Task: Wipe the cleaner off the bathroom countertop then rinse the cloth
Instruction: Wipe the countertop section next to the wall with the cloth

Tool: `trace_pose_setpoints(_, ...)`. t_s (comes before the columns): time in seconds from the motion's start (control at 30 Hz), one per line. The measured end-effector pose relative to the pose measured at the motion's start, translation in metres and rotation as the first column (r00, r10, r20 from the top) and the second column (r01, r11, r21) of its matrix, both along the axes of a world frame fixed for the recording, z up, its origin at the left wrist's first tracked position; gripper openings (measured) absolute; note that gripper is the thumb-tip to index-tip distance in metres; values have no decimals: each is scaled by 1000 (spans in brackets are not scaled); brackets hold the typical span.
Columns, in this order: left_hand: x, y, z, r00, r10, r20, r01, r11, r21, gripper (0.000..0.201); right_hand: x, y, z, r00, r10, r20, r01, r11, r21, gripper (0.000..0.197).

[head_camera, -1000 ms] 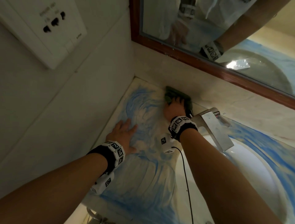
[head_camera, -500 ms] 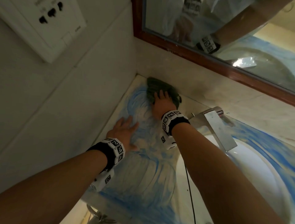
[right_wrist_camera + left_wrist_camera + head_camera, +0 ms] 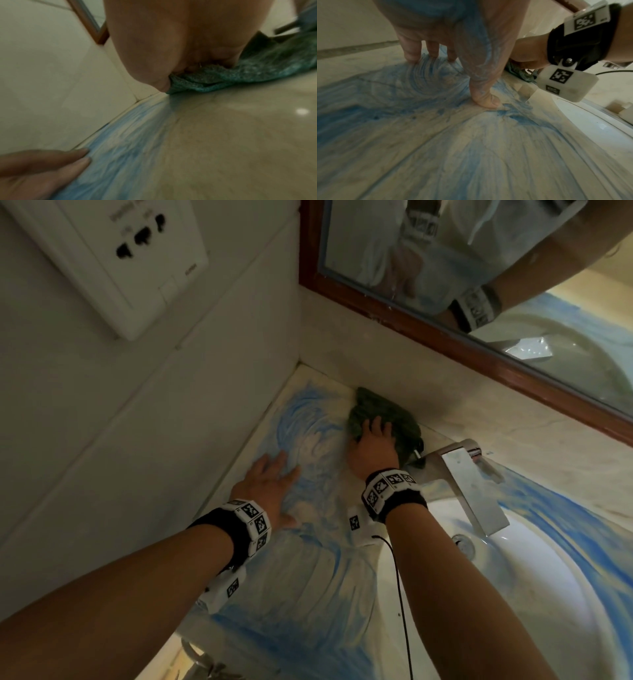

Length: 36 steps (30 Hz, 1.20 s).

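Green cloth [image 3: 383,419] lies bunched on the countertop [image 3: 308,594] against the back wall, just left of the faucet [image 3: 469,487], as the right hand [image 3: 373,450] presses down on it, arm outstretched, fingers flat. The left hand [image 3: 270,487] rests left of the faucet and nearer than the cloth, fingers spread flat in blue cleaner [image 3: 298,628].

White wall socket [image 3: 113,258], wood-framed mirror [image 3: 479,313], chrome faucet [image 3: 469,487] over white basin [image 3: 548,594].
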State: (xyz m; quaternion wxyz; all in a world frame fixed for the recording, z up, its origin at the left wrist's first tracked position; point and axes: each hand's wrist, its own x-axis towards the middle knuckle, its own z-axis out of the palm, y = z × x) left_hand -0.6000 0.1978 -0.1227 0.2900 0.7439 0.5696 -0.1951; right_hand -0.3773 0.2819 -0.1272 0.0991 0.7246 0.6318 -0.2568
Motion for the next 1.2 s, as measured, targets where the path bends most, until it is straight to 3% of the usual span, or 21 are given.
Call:
trace_pose_setpoints(0.2, 2, 2, 5, 999, -22, -26, 22, 1000, -18, 108, -36, 40, 0, 986, 164, -7, -164, 986, 11, 65)
trace_pose_setpoints(0.37, 2, 3, 2, 999, -25, -34, 24, 999, -21, 109, -26, 46, -6, 974, 215, -64, -213, 976, 42, 61)
trace_pose_setpoints(0.5, 1, 3, 2, 999, -24, -28, 23, 999, -36, 109, 5, 21, -5, 975, 186, -123, -180, 982, 57, 58)
trace_pose_setpoints(0.63, 2, 3, 5, 1000, -13, -20, 12, 999, -41, 110, 24, -25, -5, 997, 72, 6, -72, 995, 64, 61)
trace_pose_setpoints(0.73, 1, 3, 7, 1000, -11, -16, 11, 999, -45, 110, 19, -38, -2, 1000, -6, 24, 5, 998, 61, 61)
trace_pose_setpoints(1.2, -1, 4, 2, 1000, -13, -29, 13, 1000, -22, 109, -50, 76, -8, 950, 310, -28, -309, 950, 36, 61)
